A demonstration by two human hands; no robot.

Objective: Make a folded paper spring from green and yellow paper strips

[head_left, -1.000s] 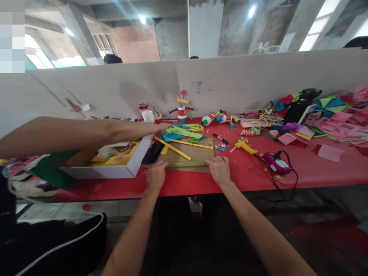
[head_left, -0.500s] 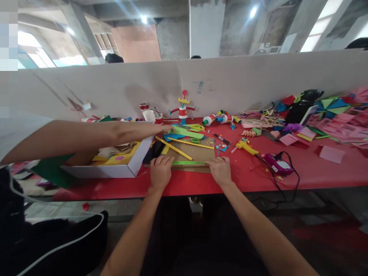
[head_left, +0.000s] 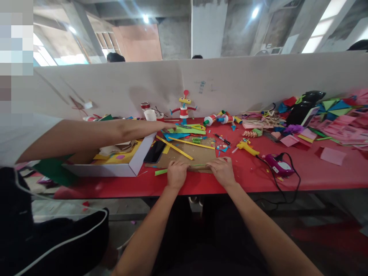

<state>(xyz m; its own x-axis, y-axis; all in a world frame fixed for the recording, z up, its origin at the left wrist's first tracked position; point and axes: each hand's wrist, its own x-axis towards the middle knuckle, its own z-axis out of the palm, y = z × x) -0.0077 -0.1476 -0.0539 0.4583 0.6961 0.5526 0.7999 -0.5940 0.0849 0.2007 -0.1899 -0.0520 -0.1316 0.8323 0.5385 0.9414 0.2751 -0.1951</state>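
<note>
A narrow green paper strip (head_left: 161, 172) runs between the left hand (head_left: 177, 174) and right hand (head_left: 222, 170); just beyond them lies a flat brown cardboard sheet (head_left: 204, 154). Leftward sits a white cardboard box (head_left: 115, 170), rightward a yellow plastic glue gun (head_left: 247, 148), well behind a red-and-white cylindrical figure (head_left: 183, 112).

Red-covered table (head_left: 250, 178) before a pale partition (head_left: 244, 84). Rear centre: upright toy figure (head_left: 183, 112) with a red-and-white body and red arms; to its right, two red-and-white cup pieces (head_left: 211, 120), lying on their sides. Left: open white box (head_left: 132, 168) containing yellow paper (head_left: 107, 160); just beside it, a dark phone (head_left: 154, 152). Right: yellow glue gun (head_left: 247, 148), near a purple device (head_left: 276, 165) with a black cable (head_left: 295, 182). Far right: heaped pink paper (head_left: 335, 124).
</note>
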